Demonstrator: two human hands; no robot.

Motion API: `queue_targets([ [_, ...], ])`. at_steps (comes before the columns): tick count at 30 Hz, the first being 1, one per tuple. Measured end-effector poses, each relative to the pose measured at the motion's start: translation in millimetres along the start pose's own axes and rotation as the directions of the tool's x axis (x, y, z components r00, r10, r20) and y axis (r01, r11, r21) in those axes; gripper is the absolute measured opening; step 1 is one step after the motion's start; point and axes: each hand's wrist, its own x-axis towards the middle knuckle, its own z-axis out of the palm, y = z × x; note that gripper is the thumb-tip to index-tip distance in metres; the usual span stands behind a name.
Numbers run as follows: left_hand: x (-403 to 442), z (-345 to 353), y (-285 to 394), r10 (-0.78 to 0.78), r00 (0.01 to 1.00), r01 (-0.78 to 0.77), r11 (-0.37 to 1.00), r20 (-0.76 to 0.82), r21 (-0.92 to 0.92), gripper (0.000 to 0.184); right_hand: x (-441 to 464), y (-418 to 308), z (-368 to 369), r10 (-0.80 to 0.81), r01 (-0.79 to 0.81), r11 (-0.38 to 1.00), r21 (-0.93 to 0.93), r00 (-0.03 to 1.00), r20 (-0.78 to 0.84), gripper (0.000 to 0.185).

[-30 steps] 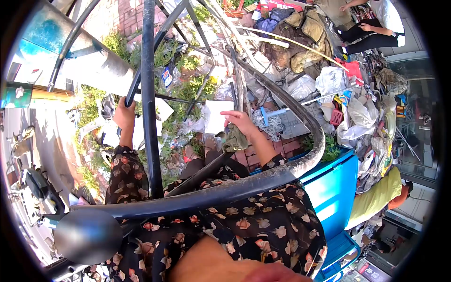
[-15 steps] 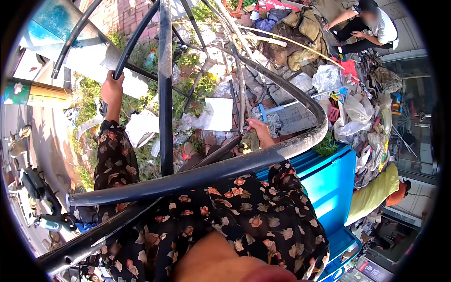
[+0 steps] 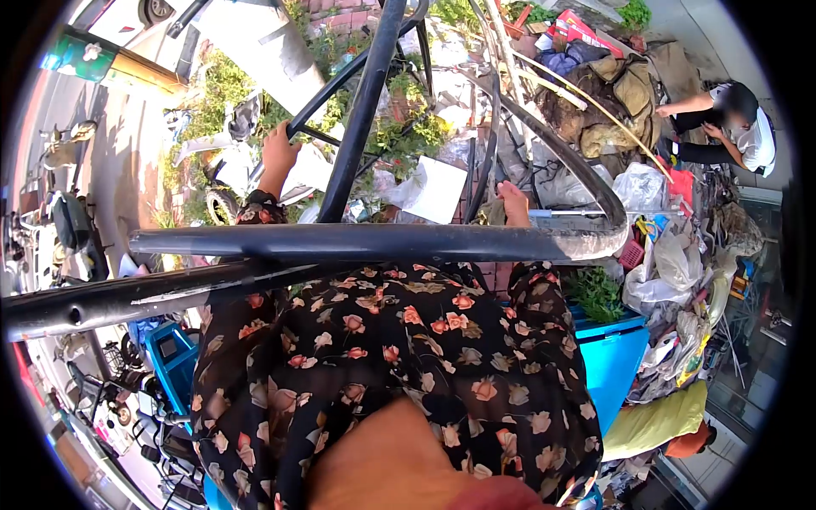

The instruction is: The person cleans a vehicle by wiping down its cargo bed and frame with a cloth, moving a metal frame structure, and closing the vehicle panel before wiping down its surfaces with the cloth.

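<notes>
A large black metal tube frame (image 3: 382, 242) crosses in front of my body, its bars running away from me and a scuffed bend at the right. My left hand (image 3: 279, 155) is closed around one of its slanting tubes, at the left. On the right, my right hand (image 3: 513, 206) is curled closed beyond the wide front bar, near a thin dark upright bar (image 3: 491, 153). What its fingers hold is hidden. A white board (image 3: 437, 190) lies on the littered ground between my hands.
A person (image 3: 741, 127) crouches at the upper right, beside heaped sacks (image 3: 616, 98). Plastic bags (image 3: 663, 270) and scrap line the right side. A blue metal container (image 3: 614, 365) stands close to my right. Parked bikes (image 3: 153, 425) and a road lie left.
The view has turned, and the frame's front bar has gone from slanted to nearly level. Both hands appear further right in view. My left hand keeps its hold on the tube.
</notes>
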Motion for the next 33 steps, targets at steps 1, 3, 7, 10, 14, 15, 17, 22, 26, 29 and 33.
queue_targets([
  [1, -4, -13, 12, 0.083, 0.993, -0.087, 0.995, -0.09, -0.041, 0.061, -1, -1, -2, -0.014, 0.015, 1.0, -0.02, 0.999, 0.03, 0.059],
  [3, -41, -45, 36, 0.087, 0.991, -0.108, 0.967, -0.1, -0.23, 0.056, -12, 2, -12, 0.024, -0.018, 0.983, -0.181, 0.999, 0.031, 0.068],
  [7, -164, -140, 91, 0.113, 0.752, 0.213, 0.89, 0.65, -0.402, 0.045, 38, 13, -20, 0.079, -0.028, 0.925, -0.379, 0.99, 0.118, 0.08],
  [10, -251, -220, 137, 0.155, 0.523, 0.173, 0.944, 0.838, -0.282, 0.047, 40, 8, -20, 0.097, -0.026, 0.964, -0.266, 0.962, 0.256, 0.079],
  [14, -270, -332, 200, 0.157, 0.466, 0.167, 0.951, 0.871, -0.261, 0.048, 96, 52, -1, 0.271, -0.114, 0.917, -0.381, 0.881, 0.389, 0.056],
  [15, -270, -355, 209, 0.272, 0.492, 0.147, 0.91, 0.827, -0.387, 0.053, 108, 75, 5, 0.19, -0.052, 0.931, -0.362, 0.914, 0.359, 0.04],
  [17, -252, -412, 249, 0.345, 0.611, 0.092, 0.863, 0.712, -0.497, 0.04, 124, 92, 22, 0.161, 0.01, 0.895, -0.445, 0.924, 0.346, 0.034],
  [22, -184, -453, 286, 0.255, 0.866, 0.055, 0.805, 0.429, -0.591, 0.042, 101, 71, 49, 0.238, -0.102, 0.884, -0.456, 0.938, 0.253, 0.03],
  [26, -71, -376, 251, 0.178, 0.901, -0.011, 0.922, 0.396, -0.388, 0.063, 95, 68, 51, 0.194, -0.037, 0.866, -0.499, 0.944, 0.267, 0.029],
  [29, 12, -313, 238, 0.031, 0.832, 0.154, 0.947, 0.554, -0.284, 0.076, 87, 62, 43, 0.228, -0.061, 0.879, -0.474, 0.925, 0.303, 0.042],
  [33, 74, -260, 253, 0.236, 0.692, 0.504, 0.518, 0.682, -0.691, 0.07, 58, 43, 48, 0.168, -0.015, 0.882, -0.47, 0.943, 0.286, 0.037],
])
